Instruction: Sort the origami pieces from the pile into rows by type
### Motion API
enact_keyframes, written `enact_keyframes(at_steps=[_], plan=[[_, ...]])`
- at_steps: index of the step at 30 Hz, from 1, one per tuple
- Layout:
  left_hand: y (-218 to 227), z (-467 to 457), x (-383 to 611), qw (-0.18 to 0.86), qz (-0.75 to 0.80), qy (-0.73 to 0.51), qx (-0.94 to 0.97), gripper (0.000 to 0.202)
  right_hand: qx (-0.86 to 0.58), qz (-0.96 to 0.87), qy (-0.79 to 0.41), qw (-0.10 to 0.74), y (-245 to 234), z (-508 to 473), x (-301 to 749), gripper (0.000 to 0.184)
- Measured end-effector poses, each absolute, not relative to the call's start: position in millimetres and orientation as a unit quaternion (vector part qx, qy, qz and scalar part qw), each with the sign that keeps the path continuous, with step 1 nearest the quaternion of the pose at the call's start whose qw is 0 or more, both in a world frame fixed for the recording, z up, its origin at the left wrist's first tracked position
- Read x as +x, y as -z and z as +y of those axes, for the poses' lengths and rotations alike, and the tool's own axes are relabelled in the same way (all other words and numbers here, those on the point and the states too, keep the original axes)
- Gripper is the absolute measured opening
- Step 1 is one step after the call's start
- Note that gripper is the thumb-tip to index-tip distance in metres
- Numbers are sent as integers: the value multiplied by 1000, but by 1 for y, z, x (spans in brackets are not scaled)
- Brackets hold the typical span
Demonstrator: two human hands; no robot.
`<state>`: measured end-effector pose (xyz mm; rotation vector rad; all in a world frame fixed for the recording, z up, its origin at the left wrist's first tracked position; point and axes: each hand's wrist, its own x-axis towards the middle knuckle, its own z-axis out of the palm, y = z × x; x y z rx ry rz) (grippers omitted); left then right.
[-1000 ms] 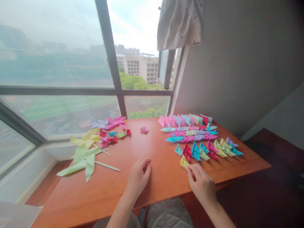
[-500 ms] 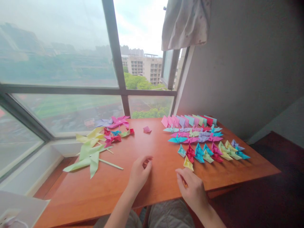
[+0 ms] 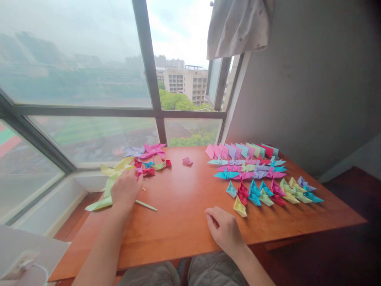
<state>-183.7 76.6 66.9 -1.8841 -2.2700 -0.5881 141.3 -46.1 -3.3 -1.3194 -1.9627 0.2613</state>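
My left hand [image 3: 125, 190] is over the light green paper pinwheel [image 3: 101, 204], back of the hand upward. Its fingers bend down beside the small pink and red folded papers [image 3: 145, 171]; whether they grip anything is hidden. A pale green stick [image 3: 146, 205] pokes out to the right of that wrist. Behind lie a yellow pinwheel [image 3: 114, 169] and a magenta pinwheel [image 3: 154, 150]. At the front of the table, my right hand [image 3: 224, 228] is loosely closed, with nothing visible in it. Nearest to it is a yellow paper boat [image 3: 239, 207].
Several paper boats [image 3: 264, 194], rows of paper cranes [image 3: 245, 175] and standing folded papers [image 3: 242, 151] fill the table's right side. One small pink folded paper [image 3: 187, 161] lies at the back middle of the wooden table [image 3: 178, 234]. Windows [image 3: 125, 131] border the far edge.
My left hand has moved left and forward from the table's middle to the green pinwheel. My right hand has shifted slightly left, away from the yellow boat. The view has tilted slightly.
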Motion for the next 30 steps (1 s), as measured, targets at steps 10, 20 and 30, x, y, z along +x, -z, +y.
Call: enact_keyframes(at_steps=[10,20,30], plan=[[-57,81,-185,109,-741,116,-653,24,-509,-765,-112,378,2,-45,141,20],[-51,80,-188,128,-738,113,-652,28,-514,-751,-143,388,2,-44,141,20],[-48,83,-190,121,-704,146,-684,21,-515,-747,-134,399,2,-44,141,19]])
